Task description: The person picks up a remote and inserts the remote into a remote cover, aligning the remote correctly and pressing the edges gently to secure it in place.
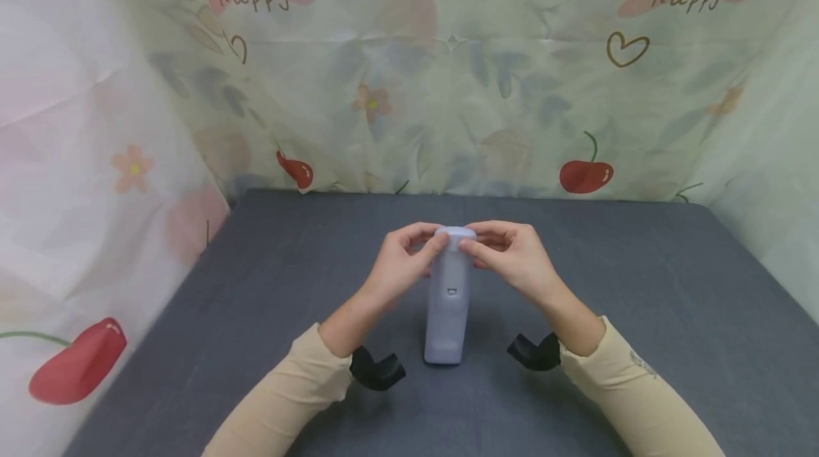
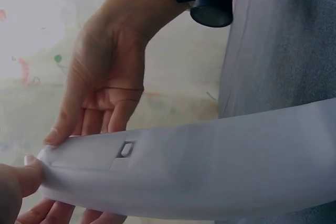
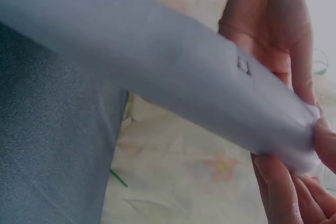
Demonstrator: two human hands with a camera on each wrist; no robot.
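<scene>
A tall, slim, pale lavender-white plastic device (image 1: pixel 448 315) stands upright, its lower end at the dark tabletop. A small square latch-like slot (image 2: pixel 126 149) shows on its near face, at the edge of a panel outline. My left hand (image 1: pixel 399 261) grips the top end from the left, thumb on the near face and fingers behind. From the right, my right hand (image 1: pixel 515 254) holds the same end in a mirrored way, thumb on the near face. In the right wrist view the device's body (image 3: pixel 157 51) slants across, with fingers around its tip. Some fingers are hidden behind it.
The dark grey cloth-covered table (image 1: pixel 288 265) spreads around the device. A printed curtain (image 1: pixel 435 87) with cherries and hearts rises behind it, and another white one (image 1: pixel 77 123) hangs at the left. Black wrist-worn mounts (image 1: pixel 377 370) sit below both wrists.
</scene>
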